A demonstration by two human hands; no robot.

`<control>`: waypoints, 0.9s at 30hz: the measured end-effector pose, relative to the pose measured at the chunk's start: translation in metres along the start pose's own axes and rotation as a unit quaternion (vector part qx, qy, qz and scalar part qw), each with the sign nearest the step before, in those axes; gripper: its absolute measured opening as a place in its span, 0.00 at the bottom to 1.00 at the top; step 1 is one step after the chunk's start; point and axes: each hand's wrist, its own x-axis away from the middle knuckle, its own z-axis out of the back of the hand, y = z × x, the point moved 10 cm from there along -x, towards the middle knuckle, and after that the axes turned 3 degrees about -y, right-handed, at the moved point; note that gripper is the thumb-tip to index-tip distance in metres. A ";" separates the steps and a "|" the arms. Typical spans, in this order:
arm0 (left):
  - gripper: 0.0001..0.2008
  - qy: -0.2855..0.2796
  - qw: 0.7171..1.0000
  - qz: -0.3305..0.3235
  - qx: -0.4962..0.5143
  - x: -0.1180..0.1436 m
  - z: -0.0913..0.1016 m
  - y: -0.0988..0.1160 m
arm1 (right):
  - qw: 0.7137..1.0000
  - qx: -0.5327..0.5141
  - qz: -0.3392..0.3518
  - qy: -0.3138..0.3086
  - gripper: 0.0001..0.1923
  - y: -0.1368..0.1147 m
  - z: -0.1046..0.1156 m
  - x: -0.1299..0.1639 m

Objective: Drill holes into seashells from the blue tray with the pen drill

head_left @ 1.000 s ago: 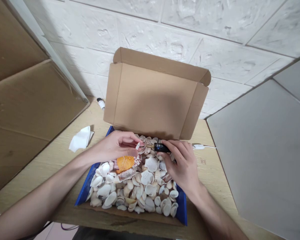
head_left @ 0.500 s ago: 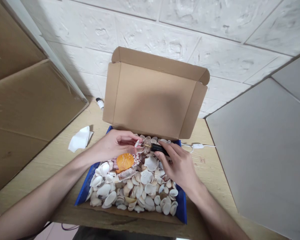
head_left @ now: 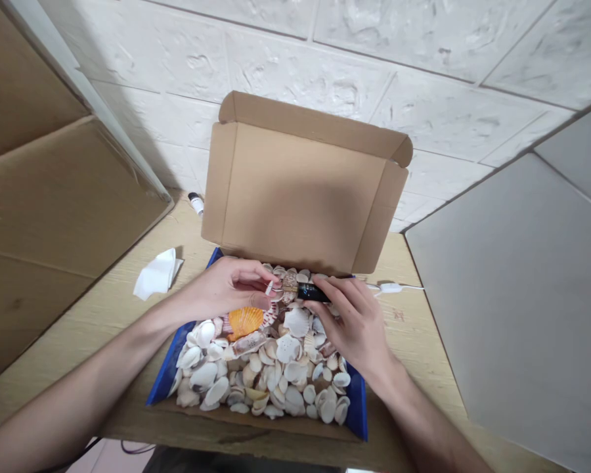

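An open cardboard box [head_left: 170, 368] with blue sides lies in front of me, full of several white seashells [head_left: 276, 368]. An orange scallop shell [head_left: 245, 320] lies among them. My left hand [head_left: 226, 289] pinches a small white shell [head_left: 270, 287] over the box's far end. My right hand [head_left: 354, 322] holds a slim black tool [head_left: 311, 293] level, its brass tip touching that small shell. The box's brown lid [head_left: 300, 190] stands upright behind both hands.
The box rests on a light wooden table [head_left: 103, 315]. A crumpled white tissue [head_left: 157, 274] lies at the left, a small white bottle with a dark cap [head_left: 196, 202] near the wall. A white cable with a switch [head_left: 391, 288] runs right. Cardboard sheets lean at left, a grey panel [head_left: 522, 309] at right.
My right hand has shifted a little around the black tool, which dipped and came level again. The left hand and its small shell stay in place.
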 end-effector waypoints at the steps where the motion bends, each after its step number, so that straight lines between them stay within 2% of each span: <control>1: 0.12 -0.001 1.000 0.003 0.002 0.000 -0.001 -0.001 | 1.000 -0.007 0.004 -0.018 0.16 -0.001 -0.003 0.000; 4: 0.12 -0.008 1.000 0.006 0.008 0.000 -0.003 -0.002 | 0.999 -0.019 0.012 -0.046 0.16 -0.004 -0.008 -0.001; 11: 0.13 -0.011 1.000 -0.007 0.012 0.001 -0.003 0.003 | 0.999 -0.025 0.011 -0.030 0.20 -0.001 -0.006 0.001; 22: 0.12 -0.005 1.000 -0.008 0.010 0.000 -0.004 -0.002 | 0.999 -0.016 0.029 0.013 0.18 -0.004 0.004 0.002; 27: 0.11 0.006 1.000 0.003 0.006 0.000 -0.002 -0.004 | 0.997 -0.029 0.041 -0.050 0.16 -0.010 -0.009 0.000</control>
